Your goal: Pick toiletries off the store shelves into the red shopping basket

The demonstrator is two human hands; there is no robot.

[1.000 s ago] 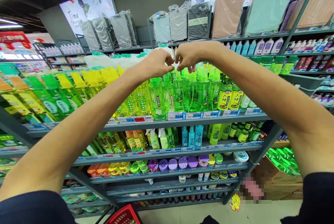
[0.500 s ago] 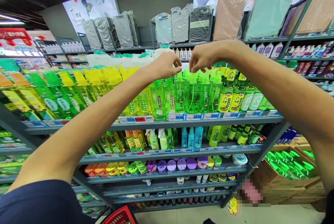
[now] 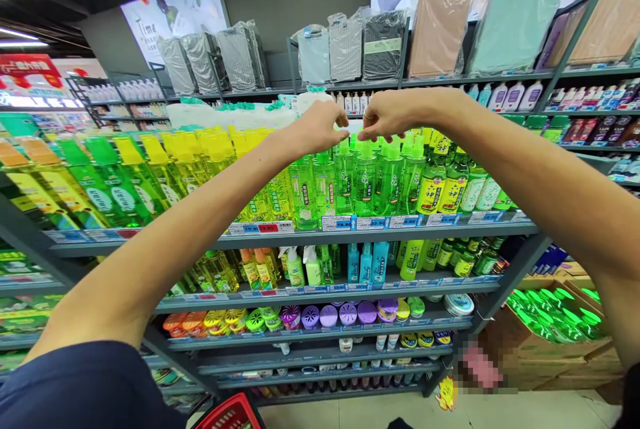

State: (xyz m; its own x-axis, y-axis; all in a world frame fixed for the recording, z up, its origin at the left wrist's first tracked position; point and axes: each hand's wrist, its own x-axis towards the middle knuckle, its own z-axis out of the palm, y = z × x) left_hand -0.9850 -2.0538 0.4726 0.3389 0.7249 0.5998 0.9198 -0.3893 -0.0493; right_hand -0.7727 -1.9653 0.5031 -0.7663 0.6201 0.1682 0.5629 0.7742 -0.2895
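Note:
Both my arms reach out over the top shelf (image 3: 320,237) of a store rack. My left hand (image 3: 324,124) hovers above the light-green caps of green spray bottles (image 3: 345,182), its thumb and fingers loosely bent with a gap between them. Beside it on the right, my right hand (image 3: 387,116), wearing a ring, hangs palm down with loosely curled fingers. Just under its fingertips is the cap of an upright green bottle (image 3: 367,182); whether they touch is unclear. No item shows in either hand.
Yellow-capped bottles (image 3: 183,149) line the shelf's left part, yellow-labelled bottles (image 3: 433,192) the right. Lower shelves carry blue bottles (image 3: 366,262) and purple round tubs (image 3: 349,314). A red basket (image 3: 233,412) is below; cartons of green-topped bottles (image 3: 555,312) stand right. Wrapped cutting boards (image 3: 440,32) stand behind.
My right hand has dipped slightly, its fingertips now pointing more to the left. The green bottle beneath it sits slightly further left. My left hand has hardly moved.

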